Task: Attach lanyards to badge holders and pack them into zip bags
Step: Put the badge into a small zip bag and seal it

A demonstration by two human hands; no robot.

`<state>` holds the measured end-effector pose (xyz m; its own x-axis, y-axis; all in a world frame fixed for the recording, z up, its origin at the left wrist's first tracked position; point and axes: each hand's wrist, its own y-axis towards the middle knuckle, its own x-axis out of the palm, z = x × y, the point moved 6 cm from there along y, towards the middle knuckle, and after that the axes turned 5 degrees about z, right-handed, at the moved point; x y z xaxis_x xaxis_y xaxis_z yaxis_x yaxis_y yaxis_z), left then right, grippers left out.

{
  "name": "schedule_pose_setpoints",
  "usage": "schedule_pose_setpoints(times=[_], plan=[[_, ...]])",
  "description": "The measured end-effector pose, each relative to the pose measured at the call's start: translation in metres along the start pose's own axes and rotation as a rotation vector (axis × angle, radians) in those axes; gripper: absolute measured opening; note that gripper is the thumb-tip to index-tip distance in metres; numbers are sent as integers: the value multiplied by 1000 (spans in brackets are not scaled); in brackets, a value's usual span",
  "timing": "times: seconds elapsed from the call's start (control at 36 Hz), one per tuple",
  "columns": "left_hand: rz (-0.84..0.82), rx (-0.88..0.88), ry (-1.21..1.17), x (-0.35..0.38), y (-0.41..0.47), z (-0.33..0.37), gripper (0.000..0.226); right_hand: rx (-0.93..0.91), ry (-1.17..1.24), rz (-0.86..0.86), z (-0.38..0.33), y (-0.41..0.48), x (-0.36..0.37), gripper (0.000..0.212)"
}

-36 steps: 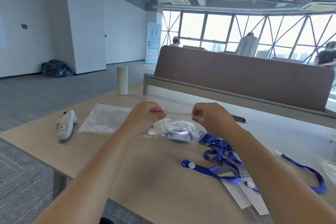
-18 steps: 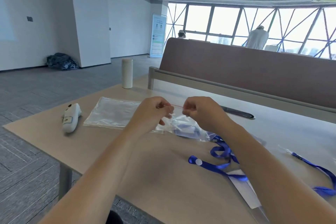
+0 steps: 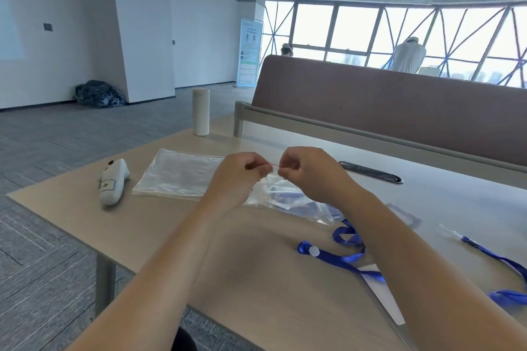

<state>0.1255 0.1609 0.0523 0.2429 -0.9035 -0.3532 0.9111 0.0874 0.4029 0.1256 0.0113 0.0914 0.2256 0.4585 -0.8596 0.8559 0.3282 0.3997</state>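
Now the left hand [image 3: 239, 177] and right hand [image 3: 306, 172], well apart a second ago, pinch the filled zip bag [image 3: 288, 198]'s red seal strip [image 3: 274, 164] almost touching above the table [image 3: 256, 279]: closure judged nearly complete; blue lanyards [image 3: 342, 258] wait nearby.

Near table edge [image 3: 242, 279] bare; lanyards [image 3: 346, 258] clutter rt side.

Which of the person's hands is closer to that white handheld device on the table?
The left hand. It is just right of the white handheld device, across the empty zip bags; the right hand is farther right.
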Motion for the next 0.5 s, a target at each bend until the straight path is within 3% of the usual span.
schedule_pose_setpoints(times=[0.5], plan=[[99, 0, -61, -8, -6, -6, 14, 28, -55, -50, 18, -13, -4, 7]])
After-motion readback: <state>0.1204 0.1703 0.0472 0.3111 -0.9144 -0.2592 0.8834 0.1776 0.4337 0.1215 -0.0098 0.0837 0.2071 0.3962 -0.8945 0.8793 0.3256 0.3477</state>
